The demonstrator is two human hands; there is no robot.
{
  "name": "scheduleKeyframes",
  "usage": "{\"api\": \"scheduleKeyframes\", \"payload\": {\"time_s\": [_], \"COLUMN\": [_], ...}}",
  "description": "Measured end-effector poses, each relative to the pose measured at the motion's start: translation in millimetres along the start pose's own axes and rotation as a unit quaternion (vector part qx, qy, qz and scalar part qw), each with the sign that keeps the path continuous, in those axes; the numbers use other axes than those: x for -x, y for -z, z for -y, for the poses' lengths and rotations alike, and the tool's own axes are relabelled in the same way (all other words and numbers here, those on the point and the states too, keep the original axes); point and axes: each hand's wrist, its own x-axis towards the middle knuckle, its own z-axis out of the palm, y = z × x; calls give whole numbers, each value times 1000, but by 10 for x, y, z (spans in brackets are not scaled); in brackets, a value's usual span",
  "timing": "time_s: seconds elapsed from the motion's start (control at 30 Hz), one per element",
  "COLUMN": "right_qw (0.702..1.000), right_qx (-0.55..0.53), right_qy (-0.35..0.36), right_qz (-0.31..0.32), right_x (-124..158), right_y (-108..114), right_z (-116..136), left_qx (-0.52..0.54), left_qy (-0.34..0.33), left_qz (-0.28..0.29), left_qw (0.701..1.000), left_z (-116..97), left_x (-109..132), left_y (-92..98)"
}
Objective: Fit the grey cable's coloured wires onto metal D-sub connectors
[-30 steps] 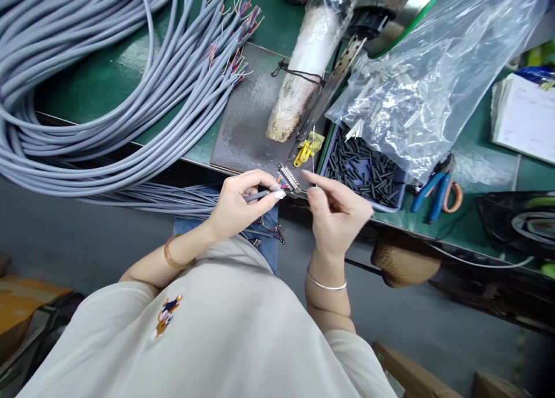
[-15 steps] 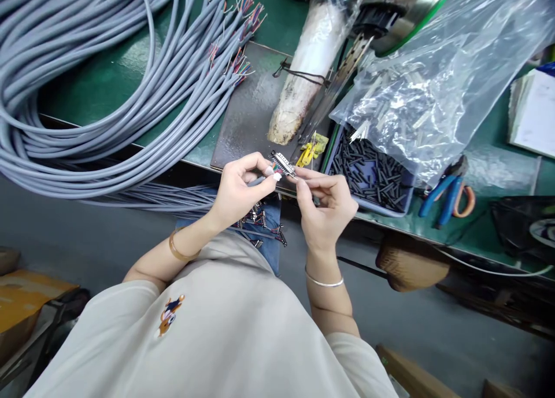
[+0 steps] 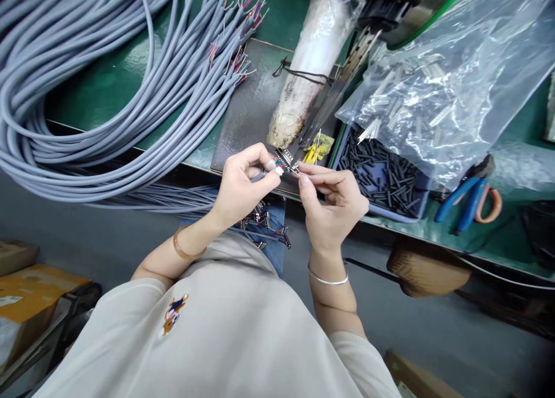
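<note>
My left hand pinches the end of a grey cable near its thin coloured wires, with white covers on the thumb and a fingertip. Those wires run to a small metal multi-pin connector, which sits just past my left fingertips, under the end of a white wrapped tube. My right hand is closed in a pinch at the connector's right side. A thin, shiny piece shows at its fingertips, too small to name. Behind the right fingers lies a yellow item.
A big bundle of grey cables with stripped ends covers the bench's left. To the right are a bin of short black tubes, a clear plastic bag and blue-and-orange-handled pliers. Several wired connectors hang over my lap.
My right hand has shifted slightly right, and the connector has moved up a little, nearer the tube's end. The camera view has also shifted slightly. Both hands keep their pinches.
</note>
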Motion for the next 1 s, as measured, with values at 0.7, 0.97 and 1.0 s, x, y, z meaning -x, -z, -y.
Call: {"api": "scheduleKeyframes", "payload": {"time_s": [0.7,0.97,1.0], "right_qw": [992,992,989], "right_qx": [3,103,117], "right_qy": [65,69,90], "right_qz": [-111,-16,-6], "right_x": [21,94,82], "right_y": [102,198,177], "right_z": [78,48,30], "left_qx": [27,44,51], "left_qy": [53,94,97], "left_qz": [16,31,33], "left_qw": [998,994,993], "left_z": [12,22,19], "left_x": [-41,-15,-20], "left_y": [30,41,37]}}
